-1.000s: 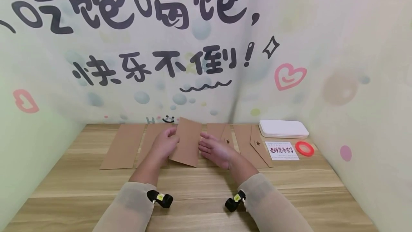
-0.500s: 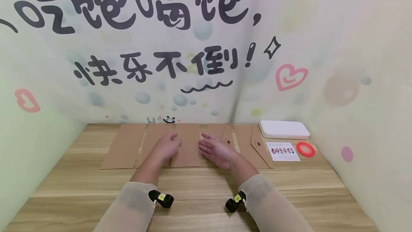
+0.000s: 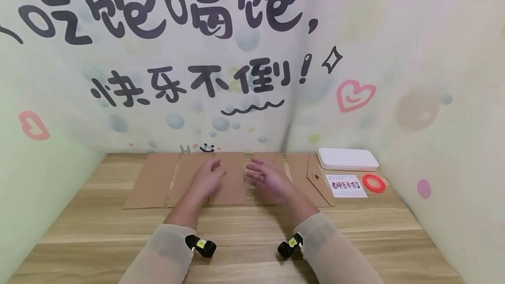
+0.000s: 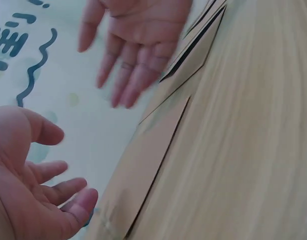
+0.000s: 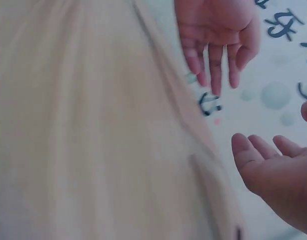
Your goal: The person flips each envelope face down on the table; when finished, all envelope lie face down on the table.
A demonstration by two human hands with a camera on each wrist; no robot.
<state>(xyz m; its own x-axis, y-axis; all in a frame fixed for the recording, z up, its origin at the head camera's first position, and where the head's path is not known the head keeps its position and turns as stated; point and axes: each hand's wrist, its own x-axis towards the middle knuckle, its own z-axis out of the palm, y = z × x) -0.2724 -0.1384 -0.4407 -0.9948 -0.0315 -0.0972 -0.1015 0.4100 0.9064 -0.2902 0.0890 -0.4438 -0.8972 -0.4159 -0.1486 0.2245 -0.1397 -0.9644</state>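
Observation:
A row of brown kraft envelopes lies along the back of the wooden table. In the head view my left hand (image 3: pixel 209 179) hovers over the second envelope (image 3: pixel 185 170) and the left edge of the third envelope (image 3: pixel 230 187). My right hand (image 3: pixel 272 183), a little blurred, is above the fourth envelope (image 3: pixel 272 159) and hides much of it. The rightmost envelope (image 3: pixel 297 179) shows its pointed flap. In the left wrist view both palms face each other with relaxed fingers, and neither the left hand (image 4: pixel 38 180) nor the right hand (image 4: pixel 138 45) holds anything.
The leftmost envelope (image 3: pixel 151 183) lies flat. At the back right are a white case (image 3: pixel 348 158), a white card with red lettering (image 3: pixel 346 186) and a red ring (image 3: pixel 366 187). A printed cloth wall (image 3: pixel 252 130) stands directly behind the table (image 3: pixel 236 240).
One second ago the third envelope stood tilted up, with my left hand at its edge; by half a second ago it lay flat. My right hand has since shifted slightly, its fingers moving.

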